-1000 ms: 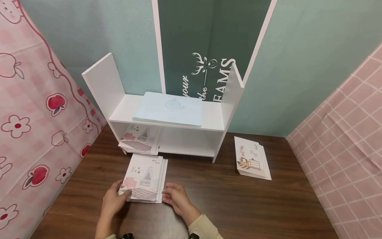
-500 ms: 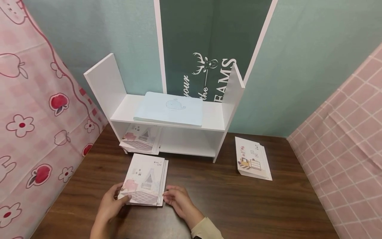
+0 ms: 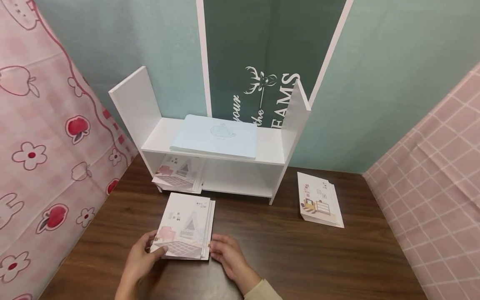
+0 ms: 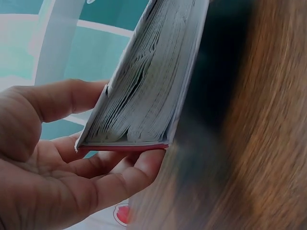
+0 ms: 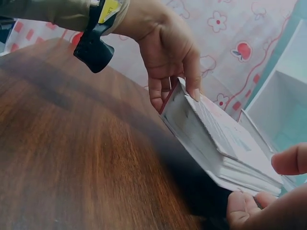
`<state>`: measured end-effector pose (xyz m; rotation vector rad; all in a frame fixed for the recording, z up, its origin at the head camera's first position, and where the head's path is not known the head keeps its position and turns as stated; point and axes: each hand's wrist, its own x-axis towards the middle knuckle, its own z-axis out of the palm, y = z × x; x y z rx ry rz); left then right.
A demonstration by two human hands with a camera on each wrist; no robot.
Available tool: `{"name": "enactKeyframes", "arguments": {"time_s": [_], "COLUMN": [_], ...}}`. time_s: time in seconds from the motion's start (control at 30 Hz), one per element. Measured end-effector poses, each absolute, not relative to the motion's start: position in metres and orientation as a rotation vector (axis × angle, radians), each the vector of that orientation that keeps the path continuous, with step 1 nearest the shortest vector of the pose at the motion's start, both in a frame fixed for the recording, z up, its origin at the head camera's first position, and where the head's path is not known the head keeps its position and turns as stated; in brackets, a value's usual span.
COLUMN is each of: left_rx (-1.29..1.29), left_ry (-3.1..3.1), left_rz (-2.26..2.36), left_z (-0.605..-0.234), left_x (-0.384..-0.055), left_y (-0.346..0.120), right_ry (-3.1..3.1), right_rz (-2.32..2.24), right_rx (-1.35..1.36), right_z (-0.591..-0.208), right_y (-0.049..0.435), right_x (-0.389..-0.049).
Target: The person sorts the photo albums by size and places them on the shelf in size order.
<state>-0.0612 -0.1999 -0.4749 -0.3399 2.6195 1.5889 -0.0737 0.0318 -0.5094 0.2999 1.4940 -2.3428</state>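
Note:
A thick white book point(image 3: 184, 225) with a pink-and-grey room drawing on its cover is close over the wooden table. My left hand point(image 3: 141, 258) grips its left near corner, thumb on the cover. In the left wrist view, the fingers point(image 4: 122, 179) curl under the red spine. At the book's right edge, my right hand point(image 3: 230, 258) touches with loosely bent fingers. Its thumb point(image 5: 290, 160) stands apart from the cover in the right wrist view, while the fingertips point(image 5: 240, 201) are at the lower cover's edge. The page block point(image 4: 144, 91) shows between the covers.
Behind the book stands a white two-tier shelf point(image 3: 150, 146). A similar book point(image 3: 180, 173) lies on its lower tier at left, and a pale blue whale-print book point(image 3: 215, 135) lies on the upper tier. Another white book point(image 3: 318, 200) rests on the table point(image 3: 300, 258) at right.
The book's near edge has come a little toward me and looks larger. Both hands have moved slightly with it. The head view has shifted slightly; the shelf and other books stay put.

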Motion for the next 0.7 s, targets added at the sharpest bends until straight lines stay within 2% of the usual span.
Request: {"name": "enactKeyframes", "arguments": {"time_s": [0.3, 0.7], "left_rx": [-0.301, -0.234], "left_ry": [2.561, 2.608], "left_rz": [1.766, 1.766], "left_z": [-0.469, -0.461], "left_x": [-0.051, -0.051], "left_y": [-0.187, -0.171], "right_ry": [1.396, 1.295], "right_rz": [-2.405, -2.425], "right_rx": [0.243, 0.243], "right_z": [-0.510, -0.506], "right_y": [0.043, 0.058], "right_x": [-0.067, -0.059]}}
